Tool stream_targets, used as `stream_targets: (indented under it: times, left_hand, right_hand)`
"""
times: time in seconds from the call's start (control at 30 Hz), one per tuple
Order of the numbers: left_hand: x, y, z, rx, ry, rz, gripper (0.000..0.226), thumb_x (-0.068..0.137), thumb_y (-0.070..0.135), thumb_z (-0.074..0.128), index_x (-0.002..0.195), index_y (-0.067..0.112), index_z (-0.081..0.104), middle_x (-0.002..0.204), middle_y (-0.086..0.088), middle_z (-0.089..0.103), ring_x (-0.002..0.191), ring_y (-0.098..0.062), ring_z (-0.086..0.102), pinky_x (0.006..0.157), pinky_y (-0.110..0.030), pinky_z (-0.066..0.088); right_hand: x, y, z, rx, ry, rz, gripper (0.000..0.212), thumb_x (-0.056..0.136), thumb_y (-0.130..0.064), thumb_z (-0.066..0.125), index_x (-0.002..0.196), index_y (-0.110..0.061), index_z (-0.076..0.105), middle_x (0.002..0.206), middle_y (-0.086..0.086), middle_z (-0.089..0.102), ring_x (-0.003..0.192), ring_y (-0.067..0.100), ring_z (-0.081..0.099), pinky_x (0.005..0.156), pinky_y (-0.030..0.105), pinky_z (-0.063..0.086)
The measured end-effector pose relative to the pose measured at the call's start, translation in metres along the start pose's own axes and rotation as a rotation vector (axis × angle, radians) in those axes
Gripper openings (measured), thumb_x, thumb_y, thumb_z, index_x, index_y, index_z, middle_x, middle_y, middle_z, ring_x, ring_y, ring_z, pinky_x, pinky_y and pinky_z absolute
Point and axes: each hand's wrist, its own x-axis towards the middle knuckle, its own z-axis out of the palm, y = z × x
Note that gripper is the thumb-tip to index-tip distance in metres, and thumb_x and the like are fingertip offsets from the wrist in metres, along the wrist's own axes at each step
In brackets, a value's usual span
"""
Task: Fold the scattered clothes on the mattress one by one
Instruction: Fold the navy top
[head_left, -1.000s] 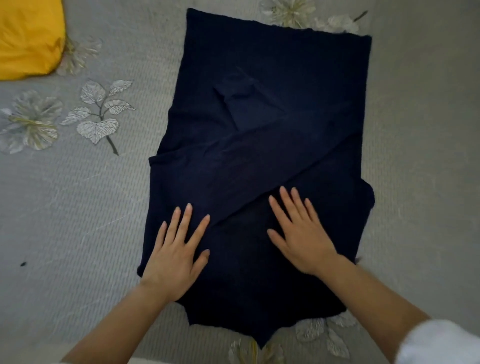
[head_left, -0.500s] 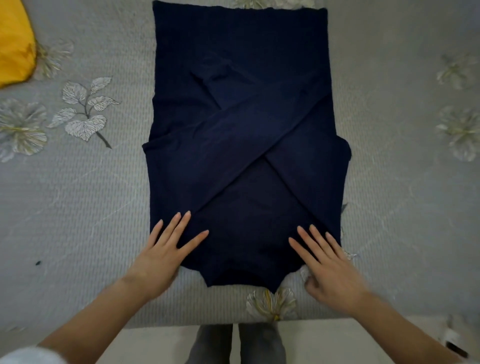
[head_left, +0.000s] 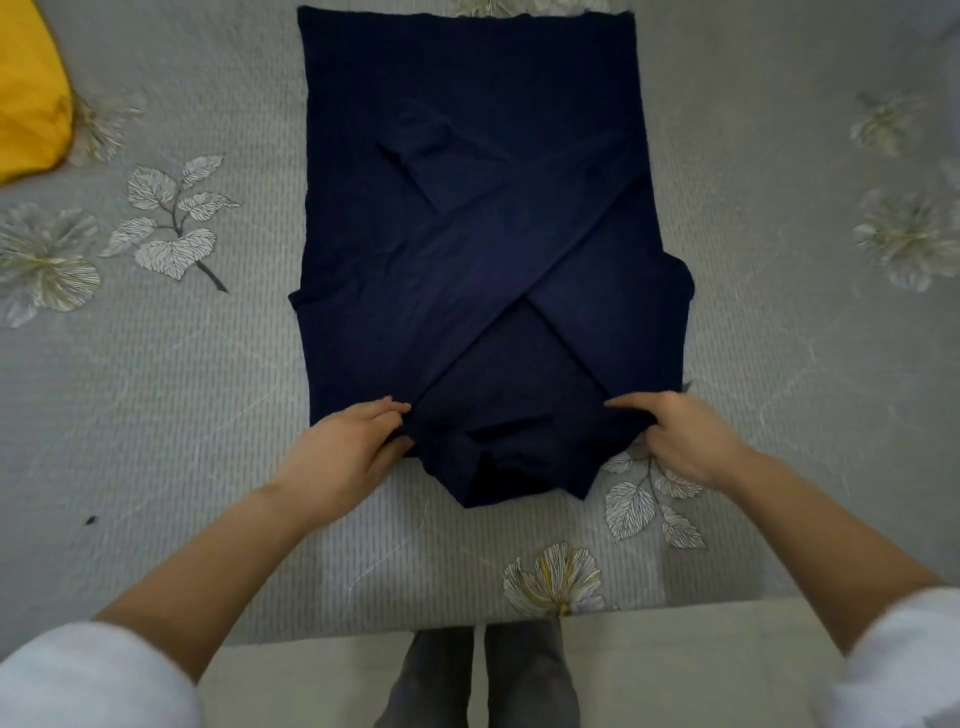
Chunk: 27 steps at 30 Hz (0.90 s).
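- Underneath all, grey quilted mattress (head_left: 208, 395) with flower-and-leaf print; pale floor (head_left: 675, 629) past its near edge.
- Flat at mid-mattress, navy garment (head_left: 467, 234), sleeves crossed over the body.
- At far left corner, yellow cloth (head_left: 26, 93), well apart.
- Pinching the garment's near corners: left hand (head_left: 348, 447) and right hand (head_left: 691, 436), fingers curled on cloth.
- Likely starting the lengthwise fold; calls for lifting both corners evenly toward the far hem.

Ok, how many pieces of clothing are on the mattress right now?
2. The navy garment lies in the middle, the left hand and right hand pinching its near corners. A yellow piece, mostly cut off, sits at the far left. More may be off-frame.
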Motion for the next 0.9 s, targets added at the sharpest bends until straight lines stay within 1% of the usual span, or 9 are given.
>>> stream_targets:
  times: [0.1,0.2,0.33,0.43,0.47,0.5,0.57,0.7,0.9]
  left_hand:
    - [-0.002,0.012,-0.011,-0.051,-0.073,-0.019,0.060,0.086,0.063,0.025,0.091,0.019,0.065,0.085,0.010,0.066,0.076,-0.004,0.061,0.075,-0.028,0.053]
    - [-0.008,0.018,-0.015,-0.140,-0.221,-0.043,0.060,0.081,0.068,0.032,0.064,0.015,0.051,0.059,0.008,0.055,0.054,-0.006,0.052,0.055,-0.024,0.044]
    - [-0.018,0.029,-0.025,-0.267,-0.583,-0.218,0.065,0.066,0.082,0.034,0.055,0.019,0.046,0.054,0.010,0.050,0.052,0.000,0.047,0.055,-0.016,0.038]
    - [-0.023,0.037,-0.023,-0.324,-0.857,-0.274,0.055,0.075,0.079,0.039,0.054,0.029,0.029,0.052,0.020,0.047,0.045,0.004,0.043,0.053,-0.010,0.035]
    - [-0.023,0.035,-0.022,-0.370,-0.912,-0.275,0.049,0.078,0.077,0.040,0.059,0.034,0.053,0.058,0.026,0.048,0.049,0.006,0.045,0.058,-0.008,0.036]
    - [-0.021,0.035,-0.025,-0.413,-0.939,-0.286,0.055,0.080,0.075,0.041,0.088,0.025,0.061,0.071,0.033,0.050,0.058,0.009,0.048,0.067,-0.006,0.038]
    - [-0.015,0.030,-0.038,-0.494,-0.922,-0.295,0.029,0.081,0.071,0.048,0.091,0.045,0.059,0.089,0.031,0.058,0.080,0.011,0.057,0.082,-0.007,0.040]
    - [0.007,0.017,-0.072,-0.581,-0.692,-0.216,0.022,0.084,0.039,0.067,0.098,0.021,0.070,0.096,0.009,0.073,0.093,-0.009,0.068,0.081,-0.018,0.051]
    - [0.039,-0.001,-0.125,-0.669,-0.458,-0.157,0.021,0.091,0.018,0.056,0.110,0.018,0.066,0.104,0.007,0.073,0.097,-0.009,0.069,0.079,-0.016,0.052]
  right_hand:
    - [-0.007,0.007,-0.011,0.103,-0.208,-0.025,0.055,0.080,0.012,0.041,0.119,-0.017,0.068,0.119,-0.004,0.067,0.114,0.017,0.059,0.102,0.030,0.043]
    - [-0.017,0.016,-0.015,0.157,-0.429,0.016,0.035,0.079,0.007,0.045,0.097,-0.008,0.072,0.100,0.011,0.071,0.101,0.033,0.063,0.094,0.046,0.049]
    - [-0.036,0.019,-0.017,0.143,-0.693,0.148,0.028,0.083,-0.003,0.060,0.075,-0.028,0.072,0.085,-0.003,0.070,0.087,0.015,0.065,0.083,0.026,0.050]
    - [-0.046,0.020,-0.015,0.121,-0.846,0.241,0.015,0.084,-0.011,0.065,0.097,-0.016,0.071,0.099,-0.002,0.070,0.094,0.013,0.065,0.086,0.024,0.052]
    - [-0.046,0.020,-0.014,0.130,-0.852,0.254,0.019,0.084,-0.011,0.065,0.102,-0.014,0.071,0.104,0.000,0.071,0.098,0.015,0.065,0.089,0.025,0.052]
    - [-0.045,0.020,-0.014,0.163,-0.842,0.258,0.020,0.085,-0.010,0.064,0.103,-0.014,0.072,0.105,0.001,0.071,0.100,0.016,0.066,0.091,0.026,0.052]
    - [-0.040,0.019,-0.018,0.247,-0.765,0.236,0.023,0.087,-0.006,0.062,0.101,-0.019,0.074,0.106,0.000,0.072,0.102,0.017,0.066,0.093,0.027,0.051]
    - [-0.016,0.013,-0.043,0.439,-0.609,0.192,0.038,0.093,0.000,0.053,0.111,-0.029,0.071,0.110,-0.008,0.072,0.103,0.010,0.066,0.094,0.026,0.050]
    - [0.026,-0.008,-0.091,0.564,-0.388,0.093,0.045,0.094,0.004,0.048,0.113,-0.032,0.068,0.108,-0.012,0.072,0.100,0.006,0.067,0.085,0.021,0.053]
